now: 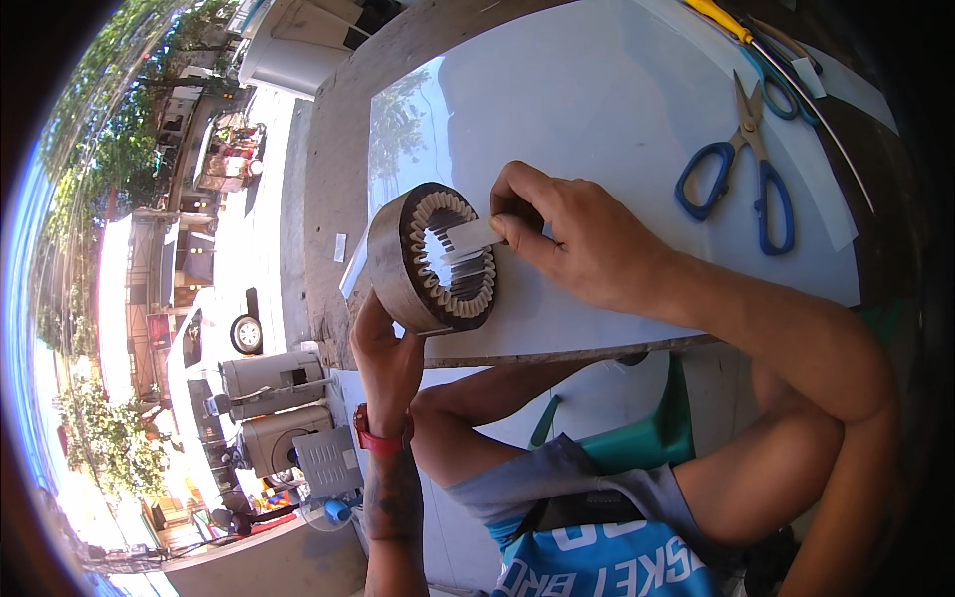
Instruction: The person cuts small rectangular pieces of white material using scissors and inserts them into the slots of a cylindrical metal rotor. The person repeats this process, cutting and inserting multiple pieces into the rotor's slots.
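A round metal motor stator (430, 257) with a ring of slotted teeth stands on edge at the near rim of the table. My left hand (386, 350) grips it from below and steadies it. My right hand (582, 237) pinches a small white strip of insulating paper (468, 239) and holds it at the stator's opening, against the inner slots. Several white paper pieces line the slots.
The stator rests on a pale glossy sheet (597, 109) laid over a wooden table (333, 149). Blue-handled scissors (741, 169) lie at the far right, with a yellow-handled tool (721, 18) and more scissors behind. Electric motors (279, 408) sit on the ground at left.
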The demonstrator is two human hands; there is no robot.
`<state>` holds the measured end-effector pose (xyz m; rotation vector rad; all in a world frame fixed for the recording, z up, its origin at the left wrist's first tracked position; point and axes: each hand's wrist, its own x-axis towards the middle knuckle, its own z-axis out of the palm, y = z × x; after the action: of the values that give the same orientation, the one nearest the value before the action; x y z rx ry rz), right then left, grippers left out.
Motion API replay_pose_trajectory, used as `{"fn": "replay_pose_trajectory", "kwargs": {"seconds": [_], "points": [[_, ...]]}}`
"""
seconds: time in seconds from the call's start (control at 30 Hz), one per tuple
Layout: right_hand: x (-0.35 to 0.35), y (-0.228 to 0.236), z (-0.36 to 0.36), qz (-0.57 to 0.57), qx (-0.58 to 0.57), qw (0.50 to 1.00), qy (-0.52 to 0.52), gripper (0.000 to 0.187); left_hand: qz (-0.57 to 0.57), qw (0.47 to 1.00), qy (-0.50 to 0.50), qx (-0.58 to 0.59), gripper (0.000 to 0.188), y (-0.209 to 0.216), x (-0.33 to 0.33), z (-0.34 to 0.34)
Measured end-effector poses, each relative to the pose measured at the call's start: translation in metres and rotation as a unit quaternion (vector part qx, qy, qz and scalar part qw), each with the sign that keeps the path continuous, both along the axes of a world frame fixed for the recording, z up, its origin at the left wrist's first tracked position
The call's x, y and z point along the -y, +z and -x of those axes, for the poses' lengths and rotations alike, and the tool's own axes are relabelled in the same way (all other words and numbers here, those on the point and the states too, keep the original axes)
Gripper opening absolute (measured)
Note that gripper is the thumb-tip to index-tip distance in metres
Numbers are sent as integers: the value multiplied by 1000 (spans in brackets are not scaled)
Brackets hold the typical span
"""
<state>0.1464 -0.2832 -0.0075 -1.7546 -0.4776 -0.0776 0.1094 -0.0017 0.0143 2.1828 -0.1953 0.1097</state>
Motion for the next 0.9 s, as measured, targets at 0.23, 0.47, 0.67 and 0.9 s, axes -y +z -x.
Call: {"fn": "replay_pose_trajectory", "kwargs": {"seconds": [0.23, 0.47, 0.67, 0.9], "points": [[2, -1, -3, -37, 97, 995, -10, 13, -96, 995, -9, 5, 28, -3, -4, -7], [6, -1, -7, -26, 96, 995, -11, 17, -141, 989, -11, 33, 35, -5, 3, -11], [10, 7, -4, -25, 149, 988, 11, 21, 192, 981, 21, -13, 26, 7, 8, 1], [14, 11, -4, -44, 92, 995, 4, 21, 243, 962, 12, -127, 25, 13, -3, 7]]}}
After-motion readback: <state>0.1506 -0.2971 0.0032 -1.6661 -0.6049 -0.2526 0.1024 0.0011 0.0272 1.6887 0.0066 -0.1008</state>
